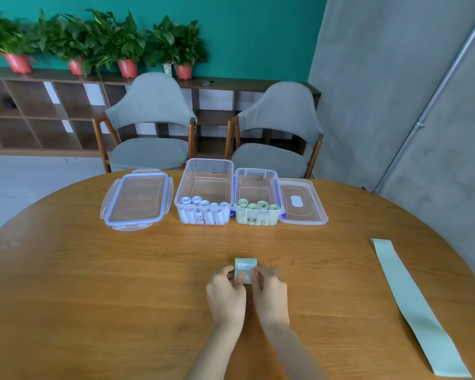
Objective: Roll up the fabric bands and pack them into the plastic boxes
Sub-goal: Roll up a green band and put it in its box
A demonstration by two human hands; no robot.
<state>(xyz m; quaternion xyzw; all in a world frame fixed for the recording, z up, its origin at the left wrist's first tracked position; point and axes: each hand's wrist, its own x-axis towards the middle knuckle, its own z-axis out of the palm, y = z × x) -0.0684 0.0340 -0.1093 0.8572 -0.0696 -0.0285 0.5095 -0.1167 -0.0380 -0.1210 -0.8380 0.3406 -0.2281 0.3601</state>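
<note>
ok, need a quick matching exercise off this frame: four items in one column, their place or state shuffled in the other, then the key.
Things:
1. green band roll
2. flat green band
3. left box
4. right box

Places or states:
A. holds pale blue-white rolls along its near wall
B. lies unrolled on the table, to the right
C. held by the left hand and right hand
D. holds green rolls along its near wall

Pairs: 1-C, 2-B, 3-A, 4-D
</note>
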